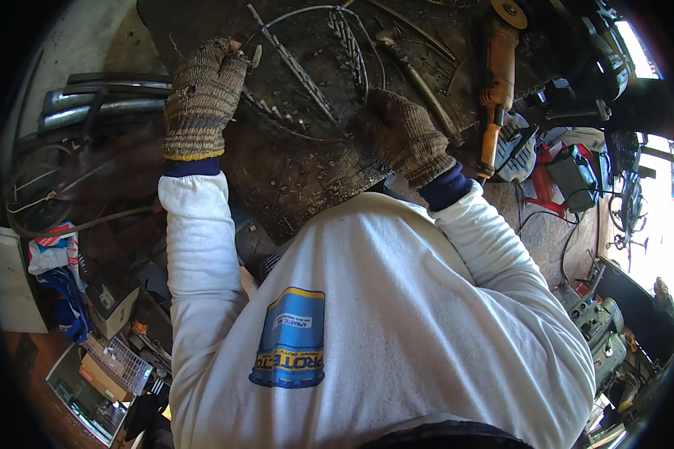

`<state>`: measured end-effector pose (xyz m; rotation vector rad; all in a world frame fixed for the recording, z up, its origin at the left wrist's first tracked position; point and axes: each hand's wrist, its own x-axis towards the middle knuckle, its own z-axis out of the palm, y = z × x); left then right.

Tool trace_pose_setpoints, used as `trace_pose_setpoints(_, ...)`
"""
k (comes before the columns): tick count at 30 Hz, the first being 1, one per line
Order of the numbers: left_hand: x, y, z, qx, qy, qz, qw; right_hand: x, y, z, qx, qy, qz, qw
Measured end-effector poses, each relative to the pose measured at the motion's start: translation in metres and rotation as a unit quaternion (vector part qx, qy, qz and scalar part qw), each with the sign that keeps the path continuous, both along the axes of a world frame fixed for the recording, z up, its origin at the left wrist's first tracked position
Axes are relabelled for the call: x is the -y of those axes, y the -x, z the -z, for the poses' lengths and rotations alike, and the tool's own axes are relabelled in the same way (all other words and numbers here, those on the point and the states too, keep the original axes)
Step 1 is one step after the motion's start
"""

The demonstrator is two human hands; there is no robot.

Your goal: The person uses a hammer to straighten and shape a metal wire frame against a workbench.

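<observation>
Head view: I log both gloved hands on the far bench.
Left hand (202, 97): fingertips pinch a small metal bit (256, 55), steadying it.
Right hand (401, 135): lies on the rod frame (307, 75), pinning it; finger curl not discernible.

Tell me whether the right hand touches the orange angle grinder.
Apart. The head view shows dark workbench between the right hand and the orange angle grinder.

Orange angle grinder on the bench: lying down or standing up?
Lying down. The angle grinder rests lengthwise on the dark workbench, disc end farthest from the person, beside the right hand; neither hand touches it.
</observation>
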<state>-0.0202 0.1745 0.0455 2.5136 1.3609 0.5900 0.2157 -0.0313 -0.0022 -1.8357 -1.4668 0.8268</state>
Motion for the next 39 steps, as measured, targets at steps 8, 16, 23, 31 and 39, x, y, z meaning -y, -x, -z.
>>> trace_pose_setpoints(8,-0.003,-0.004,0.006,-0.052,-0.018,-0.008,0.998,-0.002,-0.002,-0.015,0.022,0.011,-0.019,1.0)
trace_pose_setpoints(16,-0.019,0.012,-0.008,0.17,0.246,0.022,0.954,0.0,-0.003,-0.016,-0.106,0.06,-0.007,0.993)
trace_pose_setpoints(23,-0.025,0.054,0.001,0.221,0.265,0.065,0.936,0.005,-0.004,-0.014,-0.142,0.008,0.013,0.99)
trace_pose_setpoints(31,-0.012,0.071,0.027,0.292,0.296,0.056,0.908,0.015,-0.026,-0.008,-0.248,-0.014,0.155,0.956)
trace_pose_setpoints(39,0.017,0.073,0.072,0.093,0.005,0.027,0.995,0.023,-0.072,0.004,-0.056,0.046,0.121,0.99)
